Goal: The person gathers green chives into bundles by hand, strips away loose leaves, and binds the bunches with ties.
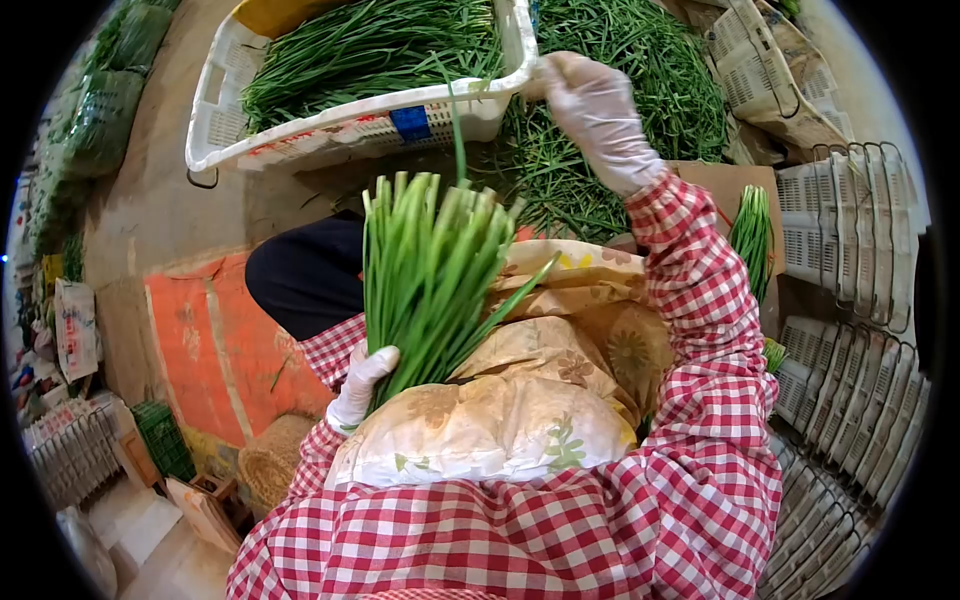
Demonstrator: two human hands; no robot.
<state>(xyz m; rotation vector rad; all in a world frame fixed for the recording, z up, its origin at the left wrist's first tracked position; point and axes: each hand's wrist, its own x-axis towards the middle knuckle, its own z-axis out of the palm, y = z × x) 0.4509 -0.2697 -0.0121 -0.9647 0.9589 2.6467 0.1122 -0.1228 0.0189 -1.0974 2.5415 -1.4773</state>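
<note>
My left hand (365, 385), in a pale thin glove, is wrapped round a thick bunch of chives (425, 280) held upright over my lap, its pale cut ends uppermost. One long blade stands up above the bunch, and a few stick out to the right. My right hand (590, 110), gloved too, is raised beside the near right corner of a white plastic crate (345, 120). Its fingers are curled together; what they hold, if anything, is hidden. More long chives (380, 55) lie in the crate.
Loose green blades (630, 90) are heaped right of the crate. A small bunch of chives (752, 240) lies on cardboard at the right, near stacked white crates (850, 230). An orange sheet (200, 340) covers floor at left. Bagged greens (105, 115) line the far left.
</note>
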